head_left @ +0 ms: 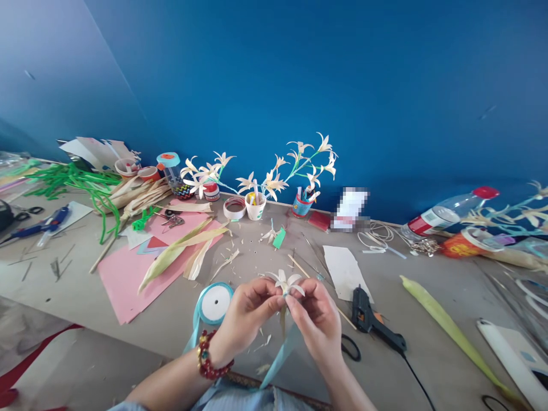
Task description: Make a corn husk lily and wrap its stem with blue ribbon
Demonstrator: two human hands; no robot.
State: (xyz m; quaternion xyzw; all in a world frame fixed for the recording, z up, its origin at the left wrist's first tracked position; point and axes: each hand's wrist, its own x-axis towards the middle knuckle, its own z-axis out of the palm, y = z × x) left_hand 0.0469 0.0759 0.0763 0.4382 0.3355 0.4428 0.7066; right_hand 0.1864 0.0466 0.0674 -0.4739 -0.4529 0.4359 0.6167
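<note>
Flower (284, 282), pale and many-petalled, sits right between my two hands, its petals fanned out above my fingers. My left hand (252, 308) and right hand (317, 311) are together on it, each pinching it low down, with the thumb tips close beside each other just under the petals. A narrow, dull strip (282, 322) hangs below the flower, between my palms. Red beads (204, 357) circle my left wrist. Below my right hand a light-blue ribbon (276, 362) slants down toward my lap; its upper end is hidden, so I cannot tell whether it joins the flower.

Just left of my left hand lies a ribbon spool (214, 298) with a white face. Farther out on that side, a yellow-green husk (171, 257) rests over pink paper (124, 285). Ahead of both hands is a small green tag (279, 238), and beyond it stands a white cup (256, 212), with pale flower sprays (274, 184) near it.

To the right of my right hand I have a dark glue gun (363, 311) beside a white sheet (345, 269). A black loop (353, 349) lies close to my right wrist, and a long green husk (449, 325) lies well past the glue gun.
</note>
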